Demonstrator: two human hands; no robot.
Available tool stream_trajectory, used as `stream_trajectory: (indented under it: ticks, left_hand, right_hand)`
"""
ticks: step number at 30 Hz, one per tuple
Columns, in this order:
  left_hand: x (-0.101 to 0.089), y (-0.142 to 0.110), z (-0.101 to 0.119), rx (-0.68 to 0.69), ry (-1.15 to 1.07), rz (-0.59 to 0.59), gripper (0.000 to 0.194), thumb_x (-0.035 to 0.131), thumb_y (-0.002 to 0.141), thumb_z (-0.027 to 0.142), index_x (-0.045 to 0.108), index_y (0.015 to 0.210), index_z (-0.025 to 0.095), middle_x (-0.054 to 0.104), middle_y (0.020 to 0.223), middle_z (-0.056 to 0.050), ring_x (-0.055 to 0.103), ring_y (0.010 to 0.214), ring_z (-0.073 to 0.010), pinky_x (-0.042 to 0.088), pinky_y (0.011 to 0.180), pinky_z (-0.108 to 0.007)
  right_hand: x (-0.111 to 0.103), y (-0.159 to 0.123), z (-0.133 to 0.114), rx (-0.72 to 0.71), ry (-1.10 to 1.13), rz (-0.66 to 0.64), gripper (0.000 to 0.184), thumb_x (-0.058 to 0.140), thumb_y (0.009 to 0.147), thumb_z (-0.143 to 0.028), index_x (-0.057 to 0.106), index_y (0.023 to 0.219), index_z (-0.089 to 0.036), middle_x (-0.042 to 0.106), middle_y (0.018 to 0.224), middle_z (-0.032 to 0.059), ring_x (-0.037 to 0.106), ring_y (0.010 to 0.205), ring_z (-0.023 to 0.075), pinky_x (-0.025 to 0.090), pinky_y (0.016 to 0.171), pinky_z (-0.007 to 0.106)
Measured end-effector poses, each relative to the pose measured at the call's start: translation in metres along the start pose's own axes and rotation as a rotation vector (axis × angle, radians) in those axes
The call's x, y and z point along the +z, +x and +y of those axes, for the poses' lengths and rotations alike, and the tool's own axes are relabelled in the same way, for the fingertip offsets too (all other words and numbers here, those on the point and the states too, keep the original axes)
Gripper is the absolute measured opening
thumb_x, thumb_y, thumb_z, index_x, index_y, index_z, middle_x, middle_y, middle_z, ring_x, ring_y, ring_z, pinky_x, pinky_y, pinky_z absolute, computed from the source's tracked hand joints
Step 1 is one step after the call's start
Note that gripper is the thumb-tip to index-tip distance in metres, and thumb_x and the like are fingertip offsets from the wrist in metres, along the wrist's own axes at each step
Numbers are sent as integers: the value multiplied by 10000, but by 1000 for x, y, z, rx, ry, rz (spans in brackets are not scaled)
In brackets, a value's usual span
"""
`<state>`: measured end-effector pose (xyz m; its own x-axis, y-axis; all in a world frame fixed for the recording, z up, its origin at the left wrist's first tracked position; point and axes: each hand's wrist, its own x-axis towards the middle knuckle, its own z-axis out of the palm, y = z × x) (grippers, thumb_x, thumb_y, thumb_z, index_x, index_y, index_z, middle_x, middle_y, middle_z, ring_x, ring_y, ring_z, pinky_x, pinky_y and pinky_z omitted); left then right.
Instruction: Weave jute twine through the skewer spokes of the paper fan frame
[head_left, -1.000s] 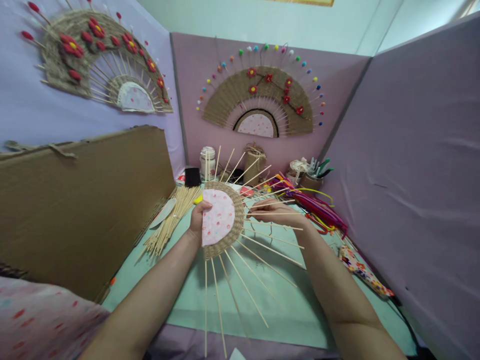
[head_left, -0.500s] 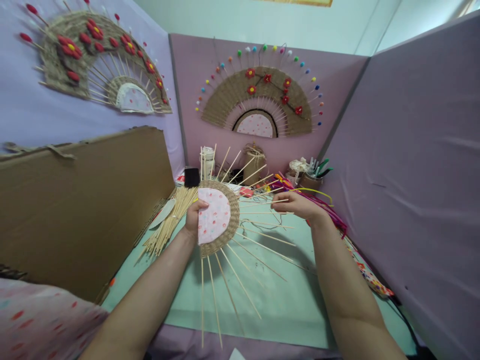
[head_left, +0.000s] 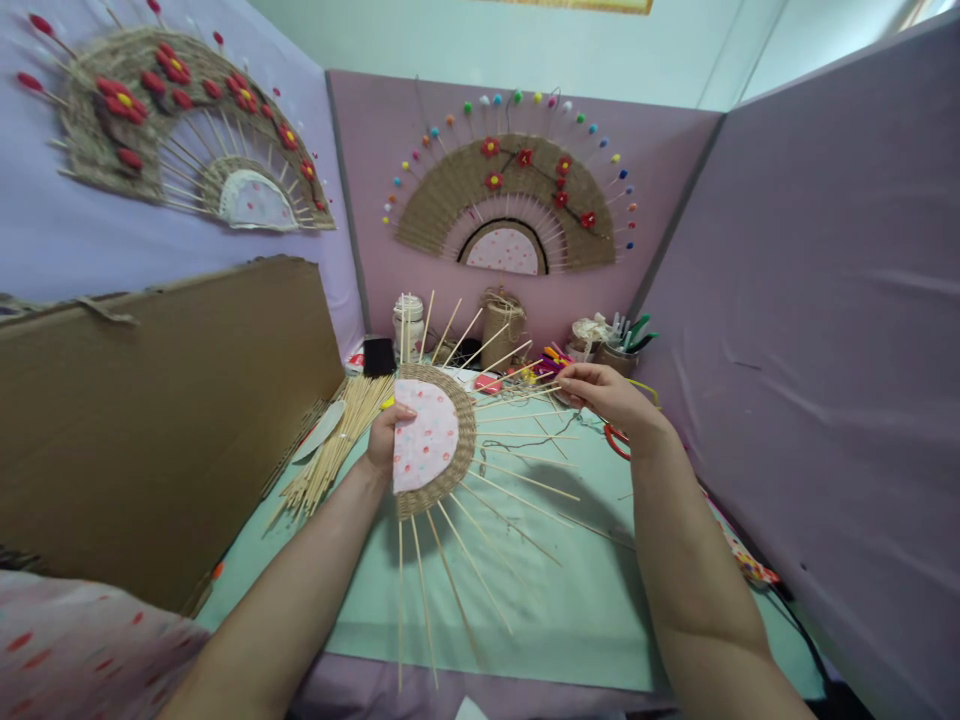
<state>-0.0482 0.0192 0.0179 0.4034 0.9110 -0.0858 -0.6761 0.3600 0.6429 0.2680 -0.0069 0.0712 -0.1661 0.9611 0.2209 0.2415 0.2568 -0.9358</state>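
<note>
My left hand (head_left: 384,438) grips the flat edge of a half-made fan (head_left: 431,440), a pink spotted half-circle ringed with woven jute, held upright above the green mat (head_left: 570,610). Thin wooden skewers radiate from the fan on all sides. My right hand (head_left: 604,392) is raised to the right of the fan, fingers pinched on a thin jute string (head_left: 525,440) that runs back across the skewers toward the woven ring.
A cardboard sheet (head_left: 157,420) leans at the left, with a bundle of loose skewers (head_left: 337,445) beside it. A jar (head_left: 409,320), a jute spool (head_left: 502,325), a tool cup (head_left: 619,350) and coloured pipe cleaners stand at the back. Two finished fans (head_left: 517,200) hang on the walls.
My right hand has moved up and away from the fan to the right, drawing the string out. The fan in my left hand has shifted slightly left.
</note>
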Motion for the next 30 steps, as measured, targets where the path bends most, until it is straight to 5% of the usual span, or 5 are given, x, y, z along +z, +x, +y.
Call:
stream_trajectory:
  ticks: [7, 11, 15, 22, 30]
  left_hand:
    - [3, 1, 3, 58, -22, 39, 384, 477, 570, 109, 648, 913, 83, 716, 784, -102, 645, 906, -303, 470, 870, -460]
    - [4, 2, 6, 124, -49, 56, 413, 468, 573, 114, 638, 947, 77, 715, 818, -104, 635, 935, -301, 464, 880, -461]
    - [5, 3, 9, 178, -62, 71, 450, 455, 584, 120, 620, 1000, 71, 714, 832, -103, 630, 948, -295, 465, 879, -463]
    - [9, -1, 14, 266, -46, 142, 466, 446, 612, 145, 595, 1045, 57, 712, 832, -106, 666, 819, -260, 508, 802, -410]
    - [15, -4, 11, 185, -73, 111, 473, 432, 620, 152, 591, 1057, 63, 713, 790, -99, 668, 801, -256, 503, 795, -406]
  right_hand:
    - [2, 0, -3, -47, -77, 118, 286, 640, 720, -411, 584, 815, -148, 429, 553, -45, 352, 488, 59, 249, 461, 205]
    - [6, 3, -1, -5, -92, 77, 298, 633, 716, -430, 579, 805, -150, 439, 562, -45, 351, 490, 58, 257, 463, 202]
    - [18, 8, 5, 70, -160, -73, 333, 639, 690, -455, 598, 794, -141, 484, 603, -28, 363, 510, 63, 272, 474, 204]
    - [62, 11, 0, 34, -322, -551, 320, 581, 742, -440, 658, 783, -132, 549, 660, 1, 433, 594, 89, 338, 542, 206]
    - [100, 8, -4, 17, -309, -796, 225, 583, 746, -352, 658, 794, -145, 551, 649, -22, 456, 602, 86, 371, 568, 192]
